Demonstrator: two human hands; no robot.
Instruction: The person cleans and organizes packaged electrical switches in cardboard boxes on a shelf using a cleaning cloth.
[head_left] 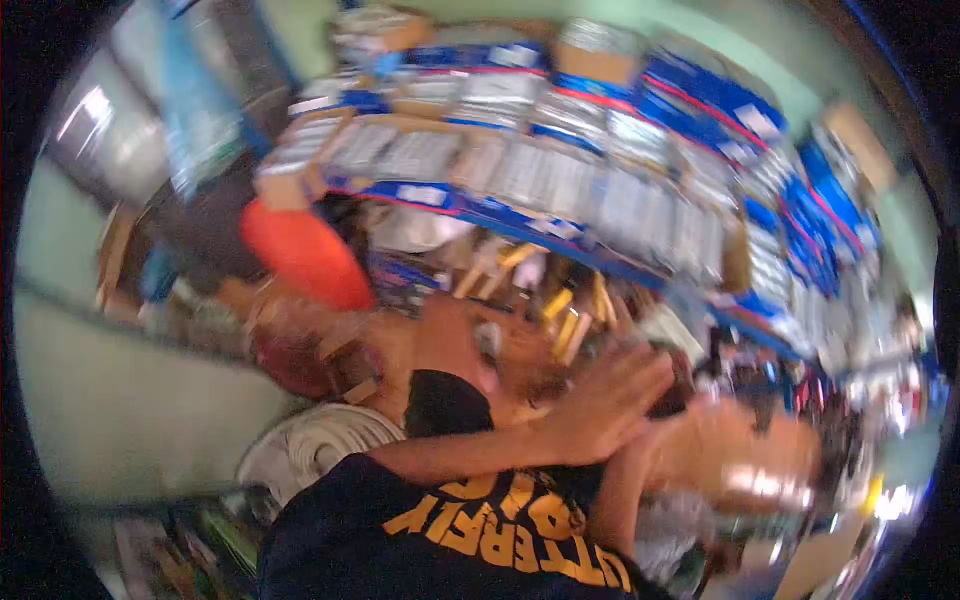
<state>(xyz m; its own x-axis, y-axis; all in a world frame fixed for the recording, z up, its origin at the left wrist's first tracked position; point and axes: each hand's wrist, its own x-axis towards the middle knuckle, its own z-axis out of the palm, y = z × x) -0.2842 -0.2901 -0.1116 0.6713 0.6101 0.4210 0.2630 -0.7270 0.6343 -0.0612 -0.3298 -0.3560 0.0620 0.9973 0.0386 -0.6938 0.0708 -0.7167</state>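
Two bare hands, blurred. Left hand (622, 392): held nearly flat, fingers extended, beside a dark object (672, 393); grip cannot be told. Right hand (655, 438): largely hidden, opening and hold unreadable. Beyond them, yellow pieces (570, 322) are crowded below the blue shelf edge (628, 272), leaving little room; wider space is shown by the pale surface (130, 385) at frame left. White carton labels (424, 195): illegible. Shirt (360, 530): "ERFLY" printed in yellow.
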